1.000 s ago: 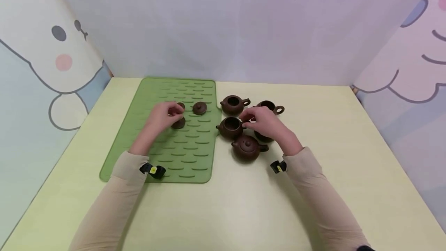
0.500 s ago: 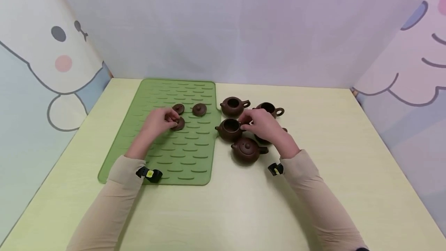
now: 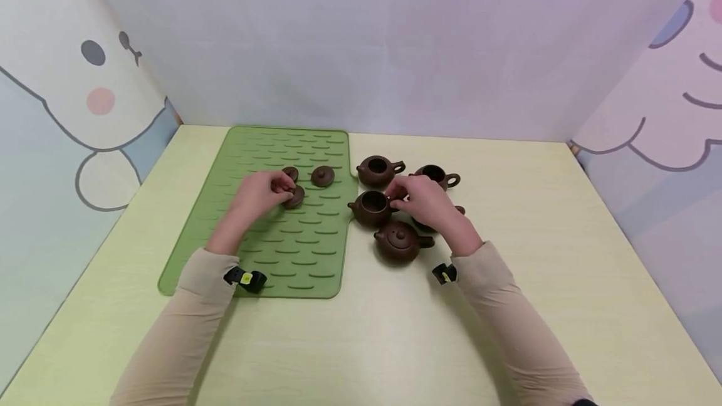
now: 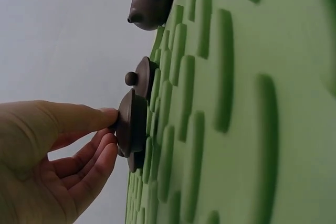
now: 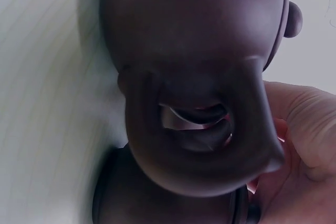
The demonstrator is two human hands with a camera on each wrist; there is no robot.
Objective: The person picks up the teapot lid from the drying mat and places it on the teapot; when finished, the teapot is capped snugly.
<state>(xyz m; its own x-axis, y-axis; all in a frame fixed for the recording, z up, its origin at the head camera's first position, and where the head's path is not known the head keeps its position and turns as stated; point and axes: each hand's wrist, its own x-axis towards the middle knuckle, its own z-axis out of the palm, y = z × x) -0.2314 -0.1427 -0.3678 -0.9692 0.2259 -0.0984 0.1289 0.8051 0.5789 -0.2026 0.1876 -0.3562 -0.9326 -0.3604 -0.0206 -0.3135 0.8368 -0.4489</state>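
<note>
My left hand [image 3: 256, 196] pinches a dark brown teapot lid [image 3: 294, 197] by its knob. The left wrist view shows this lid [image 4: 130, 123] tilted just over the green mat, thumb and fingertips at the knob. Two more lids, one partly behind the fingers [image 3: 290, 172] and one farther right [image 3: 323, 176], lie on the mat. My right hand [image 3: 425, 202] holds the handle of a lidless brown teapot [image 3: 369, 215]. In the right wrist view a lidded teapot [image 5: 194, 24] blocks most of the fingers. That lidded teapot [image 3: 397, 244] stands nearest me.
The ridged green mat [image 3: 304, 249] covers the table's left half. Two lidless teapots stand behind, one left [image 3: 376, 174] and one right [image 3: 433, 174]. Another teapot [image 3: 425, 225] is mostly hidden under my right hand. A pale wall [image 3: 372, 49] closes off the back.
My left hand has come down to the lid and taken its knob, and the lid has shifted slightly right. My right hand has stayed at the teapot handle.
</note>
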